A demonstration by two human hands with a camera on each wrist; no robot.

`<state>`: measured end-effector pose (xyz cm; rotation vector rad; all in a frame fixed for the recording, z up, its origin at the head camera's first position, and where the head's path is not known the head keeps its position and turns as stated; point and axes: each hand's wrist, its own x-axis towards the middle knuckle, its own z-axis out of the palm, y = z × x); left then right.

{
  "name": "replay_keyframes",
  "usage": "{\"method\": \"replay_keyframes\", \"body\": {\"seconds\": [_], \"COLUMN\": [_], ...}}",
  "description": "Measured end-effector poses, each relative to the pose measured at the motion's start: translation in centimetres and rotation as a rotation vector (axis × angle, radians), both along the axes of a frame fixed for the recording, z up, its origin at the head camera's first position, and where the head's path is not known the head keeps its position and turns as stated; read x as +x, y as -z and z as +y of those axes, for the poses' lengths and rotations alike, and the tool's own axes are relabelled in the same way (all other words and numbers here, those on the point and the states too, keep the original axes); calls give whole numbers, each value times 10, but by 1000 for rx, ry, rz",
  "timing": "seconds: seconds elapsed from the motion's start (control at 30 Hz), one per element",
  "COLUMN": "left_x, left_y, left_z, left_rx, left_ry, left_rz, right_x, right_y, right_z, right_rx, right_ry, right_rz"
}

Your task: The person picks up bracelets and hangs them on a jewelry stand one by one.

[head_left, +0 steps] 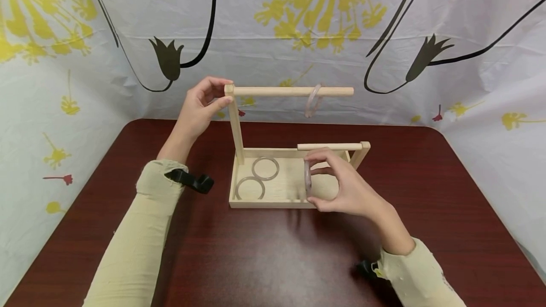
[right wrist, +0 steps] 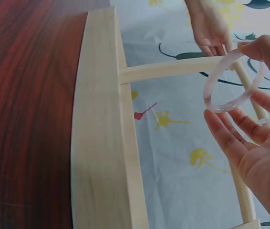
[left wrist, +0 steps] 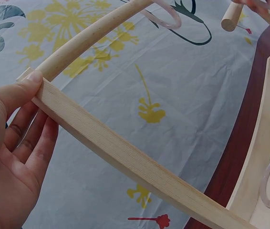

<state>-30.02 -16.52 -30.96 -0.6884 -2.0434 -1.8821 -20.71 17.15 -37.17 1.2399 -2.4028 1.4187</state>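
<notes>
My left hand [head_left: 198,108] grips the top of the tall post [head_left: 236,129] of a wooden bangle stand, thumb and fingers on either side. Between the thumb and fingers of my right hand [head_left: 347,186] is a pale, translucent bangle [right wrist: 211,90], held upright. In the head view it stands edge-on, just below the free end of the short lower rod [head_left: 332,147]. A similar bangle [head_left: 311,101] hangs on the long upper rod [head_left: 273,91]. Two more, one bangle [head_left: 277,168] and another bangle [head_left: 237,188], lie in the left part of the stand's tray [head_left: 273,205].
The stand sits on a dark red wooden table [head_left: 264,255]. Behind it hangs a white cloth [head_left: 239,18] with yellow and dark flower prints. A shorter post [head_left: 360,153] carries the lower rod at the right, behind my right hand.
</notes>
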Motion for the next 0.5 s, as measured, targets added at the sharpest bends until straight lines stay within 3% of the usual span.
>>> {"method": "replay_keyframes", "body": {"seconds": [0.3,0.5], "left_x": [0,0], "left_y": [0,0], "left_z": [0,0], "left_rx": [4,0], "left_ry": [0,-3], "left_rz": [-2,-4], "right_x": [2,1], "right_y": [-13,-19], "right_z": [4,5], "right_rx": [-94,-154], "right_ry": [39,60], "right_rz": [-11,50]}}
